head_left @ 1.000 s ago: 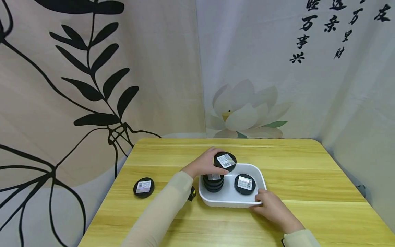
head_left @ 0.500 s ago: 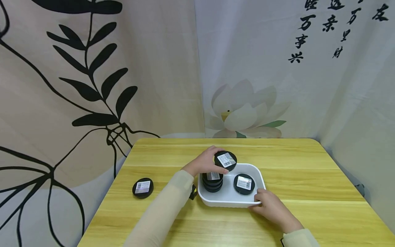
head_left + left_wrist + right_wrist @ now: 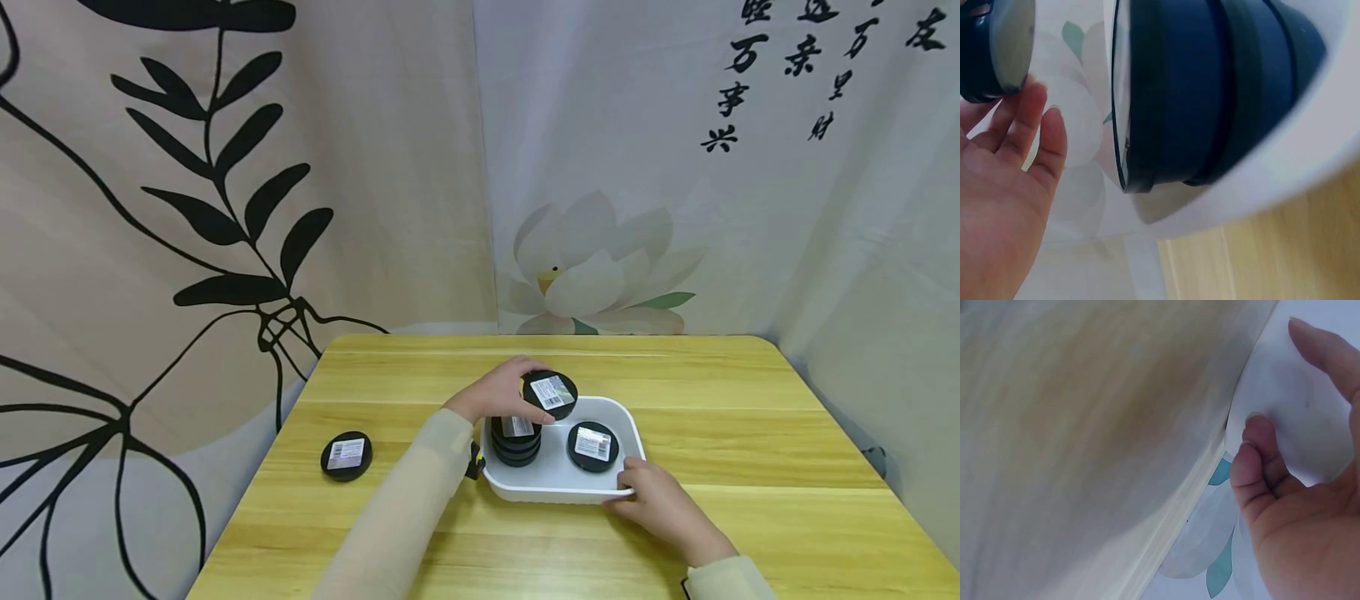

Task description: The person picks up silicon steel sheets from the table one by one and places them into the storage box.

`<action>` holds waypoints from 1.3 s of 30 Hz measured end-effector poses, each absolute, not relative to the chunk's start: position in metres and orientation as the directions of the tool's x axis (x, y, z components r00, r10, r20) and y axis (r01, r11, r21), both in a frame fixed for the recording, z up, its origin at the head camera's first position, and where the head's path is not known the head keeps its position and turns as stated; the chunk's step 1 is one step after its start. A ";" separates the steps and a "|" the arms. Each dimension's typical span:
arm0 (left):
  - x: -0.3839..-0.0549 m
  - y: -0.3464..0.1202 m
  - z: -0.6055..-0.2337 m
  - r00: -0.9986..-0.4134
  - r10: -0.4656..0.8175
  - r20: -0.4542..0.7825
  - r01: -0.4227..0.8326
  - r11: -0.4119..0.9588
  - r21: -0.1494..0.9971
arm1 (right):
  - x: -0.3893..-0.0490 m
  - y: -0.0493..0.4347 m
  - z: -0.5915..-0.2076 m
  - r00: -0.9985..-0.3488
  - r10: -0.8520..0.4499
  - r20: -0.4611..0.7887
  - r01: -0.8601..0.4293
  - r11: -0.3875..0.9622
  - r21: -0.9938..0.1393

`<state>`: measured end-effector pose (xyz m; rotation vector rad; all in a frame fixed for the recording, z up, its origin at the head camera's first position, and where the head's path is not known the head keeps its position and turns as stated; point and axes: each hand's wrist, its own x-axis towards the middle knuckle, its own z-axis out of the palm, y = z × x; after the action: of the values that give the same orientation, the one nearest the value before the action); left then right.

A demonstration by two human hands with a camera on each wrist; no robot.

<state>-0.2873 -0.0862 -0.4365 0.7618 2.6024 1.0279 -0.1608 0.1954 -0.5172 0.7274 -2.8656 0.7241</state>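
Note:
My left hand [image 3: 501,395] holds a round black tin [image 3: 551,395] with a white barcode label, thumb and fingers round its edge. The tin is tilted over the back of a white plastic tray [image 3: 551,485]. Below that hand, at the tray's left end, stands a stack of the same black tins [image 3: 516,452], which fills much of the left wrist view. Another labelled tin [image 3: 592,447] lies toward the tray's right. My right hand [image 3: 663,507] pinches the tray's front right corner, thumb inside the rim and fingers underneath.
One more black tin [image 3: 347,457] lies label up on the wooden table [image 3: 712,417], left of the left forearm. A small black and yellow object [image 3: 474,461] shows beside the left sleeve. A printed curtain [image 3: 405,208] hangs behind the table.
My left hand and the tin in it have shifted very slightly to the right over the tray. The right hand, the tray and the other tins look unchanged.

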 end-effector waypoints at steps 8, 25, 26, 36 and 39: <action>-0.289 -0.084 -0.439 -0.826 0.558 -0.078 0.346 0.611 0.712 | -0.162 0.196 -0.519 -0.880 -0.425 0.211 -0.475 0.779 -0.410; -0.292 -0.074 -0.437 -0.800 0.591 -0.105 0.341 0.591 0.731 | -0.162 0.197 -0.517 -0.898 -0.408 0.164 -0.436 0.781 -0.446; -0.292 -0.073 -0.438 -0.798 0.592 -0.111 0.336 0.591 0.733 | -0.162 0.197 -0.517 -0.900 -0.407 0.159 -0.432 0.781 -0.451; -0.294 -0.067 -0.442 -0.777 0.614 -0.138 0.330 0.584 0.741 | -0.161 0.197 -0.516 -0.907 -0.399 0.134 -0.413 0.782 -0.467; -0.294 -0.066 -0.444 -0.777 0.612 -0.148 0.313 0.579 0.753 | -0.162 0.197 -0.515 -0.909 -0.395 0.130 -0.408 0.786 -0.464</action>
<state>-0.2938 -0.0662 -0.4436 0.7472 2.4192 1.0420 -0.1621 0.1966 -0.5153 0.6615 -2.9442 0.7740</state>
